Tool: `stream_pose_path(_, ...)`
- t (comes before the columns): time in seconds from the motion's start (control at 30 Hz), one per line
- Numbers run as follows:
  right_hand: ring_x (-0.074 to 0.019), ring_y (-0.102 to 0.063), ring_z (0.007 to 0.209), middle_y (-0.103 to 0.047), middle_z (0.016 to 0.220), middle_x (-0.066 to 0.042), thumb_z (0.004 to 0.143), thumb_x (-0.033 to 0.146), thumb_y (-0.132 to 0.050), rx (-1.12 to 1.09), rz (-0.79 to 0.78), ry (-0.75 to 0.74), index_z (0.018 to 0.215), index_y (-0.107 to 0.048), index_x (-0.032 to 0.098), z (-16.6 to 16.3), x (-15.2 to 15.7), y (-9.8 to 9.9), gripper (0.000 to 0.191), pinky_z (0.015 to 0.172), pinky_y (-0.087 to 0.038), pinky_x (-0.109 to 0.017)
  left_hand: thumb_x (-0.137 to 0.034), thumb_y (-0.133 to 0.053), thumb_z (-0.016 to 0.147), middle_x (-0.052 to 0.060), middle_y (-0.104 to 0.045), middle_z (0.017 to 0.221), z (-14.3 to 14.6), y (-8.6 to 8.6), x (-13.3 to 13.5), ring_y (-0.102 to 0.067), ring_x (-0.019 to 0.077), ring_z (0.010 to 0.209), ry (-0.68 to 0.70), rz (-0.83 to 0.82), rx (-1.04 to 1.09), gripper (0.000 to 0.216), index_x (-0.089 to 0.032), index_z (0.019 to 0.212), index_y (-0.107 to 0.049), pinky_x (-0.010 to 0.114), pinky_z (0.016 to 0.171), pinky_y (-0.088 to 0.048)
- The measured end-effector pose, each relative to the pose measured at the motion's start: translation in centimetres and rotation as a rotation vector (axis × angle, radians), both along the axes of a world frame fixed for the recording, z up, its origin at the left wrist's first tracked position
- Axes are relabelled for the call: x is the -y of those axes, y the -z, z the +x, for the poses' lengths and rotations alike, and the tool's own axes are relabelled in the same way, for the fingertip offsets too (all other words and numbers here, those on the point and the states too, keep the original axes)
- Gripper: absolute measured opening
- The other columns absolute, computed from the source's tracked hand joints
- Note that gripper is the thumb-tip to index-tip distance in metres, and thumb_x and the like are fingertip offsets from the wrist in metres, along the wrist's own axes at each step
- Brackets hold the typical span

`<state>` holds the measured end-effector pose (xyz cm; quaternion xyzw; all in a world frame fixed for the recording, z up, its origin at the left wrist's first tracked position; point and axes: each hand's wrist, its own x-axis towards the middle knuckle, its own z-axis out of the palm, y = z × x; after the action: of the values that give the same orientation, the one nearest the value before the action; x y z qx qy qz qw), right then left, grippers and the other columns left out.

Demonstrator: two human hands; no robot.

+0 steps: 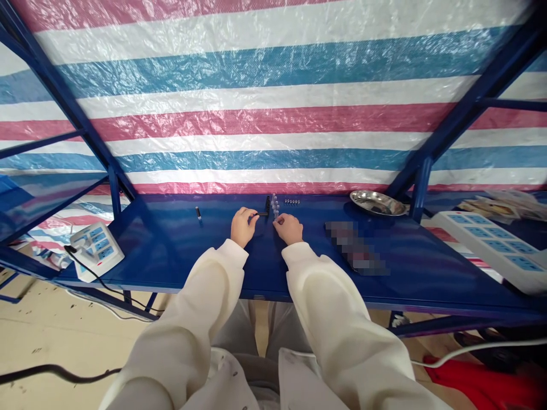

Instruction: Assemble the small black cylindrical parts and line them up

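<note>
On the blue table (213, 250), my left hand (243, 226) pinches a thin black stick-like piece (262, 214) that points right. Its tip lies at the near end of a row of small black pieces (268, 203). Just right of these runs a row of small clear, pale pieces (275, 204). My right hand (289, 229) is at the near end of that pale row, thumb and finger closed together; whatever is between them is too small to make out. Behind it, several small shiny metal pieces (292, 202) form a sideways row.
A short black-and-white marker-like item (198, 213) lies to the left. At right are a round metal dish (378, 203) and a blurred dark object (354, 247). White power strips (96, 250) stand at both sides. A striped sheet (265, 119) hangs behind.
</note>
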<state>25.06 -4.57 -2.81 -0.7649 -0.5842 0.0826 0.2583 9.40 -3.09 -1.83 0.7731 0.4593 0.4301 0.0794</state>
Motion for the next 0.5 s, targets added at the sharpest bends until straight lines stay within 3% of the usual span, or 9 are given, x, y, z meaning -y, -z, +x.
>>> stream_pose_path(0.2, -0.0176, -0.055, 0.087, -0.063, 0.083, -0.003, 0.08, 0.024, -0.055, 0.123, 0.085, -0.205, 0.075, -0.06, 0.019, -0.79, 0.85, -0.48, 0.009, 0.066, -0.031, -0.026, -0.022, -0.054, 0.083, 0.005, -0.059, 0.084, -0.31, 0.02, -0.18, -0.056, 0.0137, 0.075, 0.023, 0.016, 0.125, 0.012, -0.017, 0.086, -0.064, 0.027, 0.072, -0.048)
stream_pose_path(0.5, -0.0164, -0.054, 0.083, -0.061, 0.08, -0.002, 0.08, 0.024, -0.053, 0.102, 0.121, -0.221, 0.073, -0.059, 0.019, -0.64, 0.71, -0.48, 0.01, 0.063, -0.029, -0.026, -0.02, -0.052, 0.085, 0.005, -0.059, 0.087, -0.36, 0.1, -0.22, -0.057, 0.0137, 0.079, 0.032, 0.028, 0.142, 0.012, -0.018, 0.087, -0.064, 0.025, 0.071, -0.049)
